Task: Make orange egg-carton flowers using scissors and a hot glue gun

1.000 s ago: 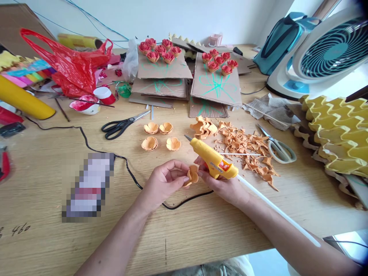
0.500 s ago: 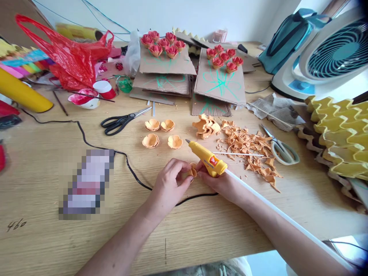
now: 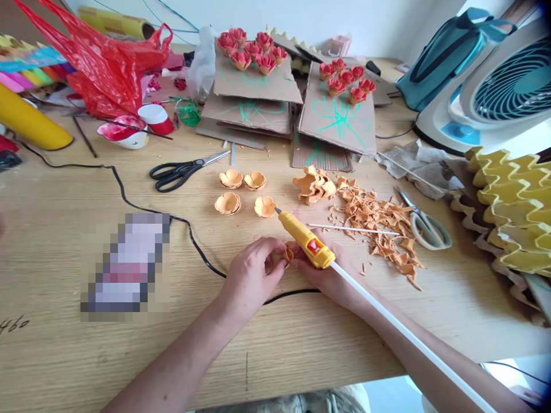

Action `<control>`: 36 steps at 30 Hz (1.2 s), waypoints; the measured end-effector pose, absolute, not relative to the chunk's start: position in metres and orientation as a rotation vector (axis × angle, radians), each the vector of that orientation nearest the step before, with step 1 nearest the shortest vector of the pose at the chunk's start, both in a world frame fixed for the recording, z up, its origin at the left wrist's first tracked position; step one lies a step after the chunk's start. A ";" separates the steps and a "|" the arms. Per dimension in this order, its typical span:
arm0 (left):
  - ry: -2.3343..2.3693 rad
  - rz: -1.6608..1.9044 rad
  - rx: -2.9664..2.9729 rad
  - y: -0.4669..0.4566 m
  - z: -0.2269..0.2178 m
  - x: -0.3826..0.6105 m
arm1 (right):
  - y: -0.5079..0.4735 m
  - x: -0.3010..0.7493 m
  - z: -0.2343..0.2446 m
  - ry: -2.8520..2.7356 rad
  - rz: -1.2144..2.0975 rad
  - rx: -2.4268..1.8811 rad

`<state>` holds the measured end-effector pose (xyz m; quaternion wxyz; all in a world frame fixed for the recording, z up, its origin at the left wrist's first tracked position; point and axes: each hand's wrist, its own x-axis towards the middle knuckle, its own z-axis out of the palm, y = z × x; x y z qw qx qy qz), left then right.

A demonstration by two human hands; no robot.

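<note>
My left hand (image 3: 253,269) is closed, its thumb and fingers pinching a small orange paper flower (image 3: 288,252). My right hand (image 3: 329,269) is wrapped round a yellow hot glue gun (image 3: 307,238) with a long white glue stick (image 3: 400,324) running out of its back. Its fingertips meet the flower's right side, though the gun partly hides them. The gun's metal nozzle points up and left, close to a single orange petal cup (image 3: 264,207). Beside that cup sit more orange cups, some nested, such as the stack (image 3: 228,203).
Black-handled scissors (image 3: 178,172) lie behind on the left, pale-handled scissors (image 3: 428,229) on the right. Orange scraps (image 3: 383,218) spread near uncut orange pieces (image 3: 314,184). Red flowers (image 3: 253,51) stand on cardboard (image 3: 258,86). A black cord (image 3: 193,246) crosses the table; yellow egg trays (image 3: 512,206) stand right.
The view has shifted slightly. The glue gun has tipped a little, its nozzle now nearer the single petal cup. Both hands keep hold of the same things.
</note>
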<state>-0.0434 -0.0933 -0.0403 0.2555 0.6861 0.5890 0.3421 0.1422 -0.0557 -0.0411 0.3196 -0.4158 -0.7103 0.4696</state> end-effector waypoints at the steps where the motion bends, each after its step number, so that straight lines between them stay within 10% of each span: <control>1: 1.600 0.933 1.863 -0.093 -0.041 -0.043 | -0.056 0.141 -0.040 -1.874 1.211 -1.116; 36: 1.595 0.999 1.734 -0.094 -0.042 -0.041 | -0.059 0.138 -0.042 -1.919 1.151 -1.189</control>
